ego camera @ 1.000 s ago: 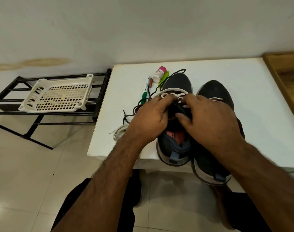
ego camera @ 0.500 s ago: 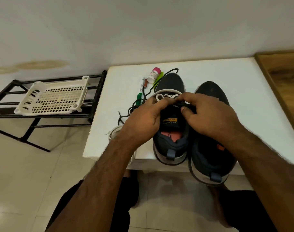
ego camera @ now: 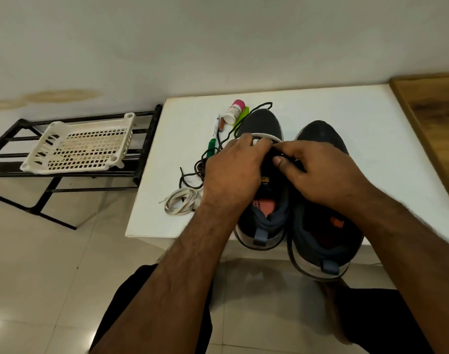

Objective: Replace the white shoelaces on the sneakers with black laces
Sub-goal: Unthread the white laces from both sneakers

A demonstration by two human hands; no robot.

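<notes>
- On the white surface (ego camera: 320, 118), two dark sneakers stand side by side, toes pointing away from the person, heels overhanging the near edge.
- Left of the surface, a black metal rack (ego camera: 144, 149) carries a white perforated basket (ego camera: 80, 146).
- Right sneaker (ego camera: 323, 226): open throat, no lace visible in it.
- Left sneaker (ego camera: 263, 129): a white lace (ego camera: 266, 136) lies across its forefoot.
- Left hand (ego camera: 231, 169): fingers curled over the left sneaker's eyelet area; what they grip is hidden.
- Right hand (ego camera: 323, 172): fingers and thumb pinch a dark strand at the left sneaker's tongue.
- Black lace (ego camera: 192, 172): loose tangle on the surface, just left of the left sneaker, one strand looping round its toe.
- Removed white lace (ego camera: 180, 200): coiled near the front-left corner.
- Small bottle with pink cap (ego camera: 234, 111), green marker (ego camera: 211, 146) and pen (ego camera: 214, 127) lie beyond the black lace.
</notes>
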